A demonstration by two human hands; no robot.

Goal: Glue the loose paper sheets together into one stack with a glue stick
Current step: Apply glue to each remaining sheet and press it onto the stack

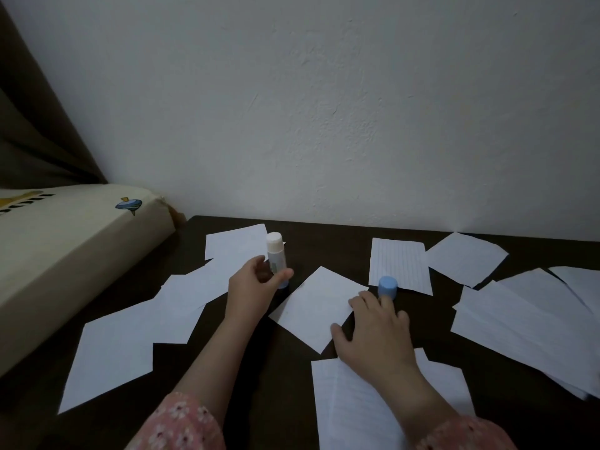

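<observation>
Table (292,401) first — dark, strewn with loose sheets (123,345), none yet stacked. One small sheet (316,308) lies between the hands. The left hand (251,295) pinches the upright glue stick (276,258) with thumb and fingers, its white glue end bare. The right hand (378,332) lies spread, fingertips touching the blue cap (387,287) and the sheet's edge. Risk, as I judge it: the cap rolling away, or the unpinned sheet sliding and creasing under the glue stroke.
</observation>
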